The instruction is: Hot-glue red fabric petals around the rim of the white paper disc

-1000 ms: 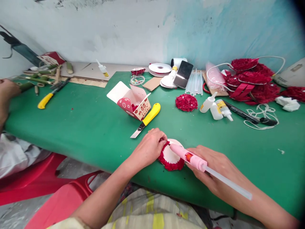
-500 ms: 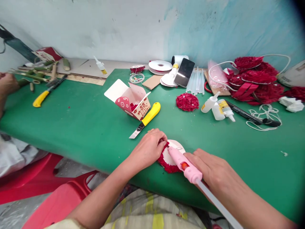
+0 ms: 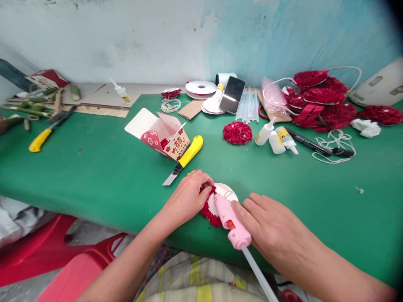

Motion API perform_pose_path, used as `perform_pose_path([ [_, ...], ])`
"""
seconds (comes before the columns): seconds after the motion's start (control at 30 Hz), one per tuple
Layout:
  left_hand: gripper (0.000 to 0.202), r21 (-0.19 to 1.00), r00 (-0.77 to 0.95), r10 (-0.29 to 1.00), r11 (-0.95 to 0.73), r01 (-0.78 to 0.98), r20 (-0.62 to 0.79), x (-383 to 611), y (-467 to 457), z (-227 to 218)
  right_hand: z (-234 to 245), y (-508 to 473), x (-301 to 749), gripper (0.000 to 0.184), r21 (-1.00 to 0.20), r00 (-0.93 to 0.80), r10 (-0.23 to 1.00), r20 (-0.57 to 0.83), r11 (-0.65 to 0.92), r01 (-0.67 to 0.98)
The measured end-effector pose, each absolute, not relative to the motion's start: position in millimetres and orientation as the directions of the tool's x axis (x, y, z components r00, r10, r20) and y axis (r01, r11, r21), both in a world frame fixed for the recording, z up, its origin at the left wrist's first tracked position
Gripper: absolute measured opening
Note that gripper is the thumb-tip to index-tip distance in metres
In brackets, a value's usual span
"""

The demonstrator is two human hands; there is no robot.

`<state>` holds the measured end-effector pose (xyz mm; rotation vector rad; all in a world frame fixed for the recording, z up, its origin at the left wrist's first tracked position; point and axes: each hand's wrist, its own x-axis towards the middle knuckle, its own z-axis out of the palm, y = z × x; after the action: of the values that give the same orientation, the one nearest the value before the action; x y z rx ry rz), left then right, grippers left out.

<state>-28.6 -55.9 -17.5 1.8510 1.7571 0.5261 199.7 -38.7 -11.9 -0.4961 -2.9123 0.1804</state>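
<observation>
A white card disc [image 3: 232, 191] edged with ruffled red ribbon [image 3: 210, 214] rests near the front of the table. My left hand [image 3: 190, 193] pinches the red ribbon at the disc's left edge, fingers closed. In my right hand [image 3: 267, 222] is a pink hot glue gun [image 3: 232, 224], with a long glue stick [image 3: 258, 268] running out of its back. The gun's nozzle sits at the ribbon, close to my left fingertips. My right fingers partly hide behind the gun, and the trigger is not visible.
Beyond my hands lie a yellow utility knife [image 3: 191, 152] with its blade out and an open red-and-white box [image 3: 171, 142]. A red ruffled disc [image 3: 237, 133], glue bottles [image 3: 265, 132], a phone [image 3: 232, 95] and glue sticks [image 3: 247, 105] stand further back. Red rosettes [image 3: 327, 96] are piled right.
The glue gun's back end has swung left, so it points more steeply away from me. Both hands stay at the disc. The view has shifted rightward, and the other person's hand has mostly left it.
</observation>
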Motion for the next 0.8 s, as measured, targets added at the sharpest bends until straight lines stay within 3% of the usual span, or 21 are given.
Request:
perform_pose_path([
  [0.27, 0.016, 0.609, 0.063, 0.995, -0.001, 0.793, -0.081, -27.4, -56.6, -17.9, 5.6, -34.5, 205.6, 0.02, -0.363, -0.9, 0.418, 0.122, 0.863, 0.352],
  [0.8, 0.017, 0.633, 0.058, 0.994, 0.014, 0.774, -0.094, -28.0, -56.2, -18.3, 5.4, -35.2, 201.3, 0.018, -0.393, -0.877, 0.457, 0.147, 0.841, 0.372],
])
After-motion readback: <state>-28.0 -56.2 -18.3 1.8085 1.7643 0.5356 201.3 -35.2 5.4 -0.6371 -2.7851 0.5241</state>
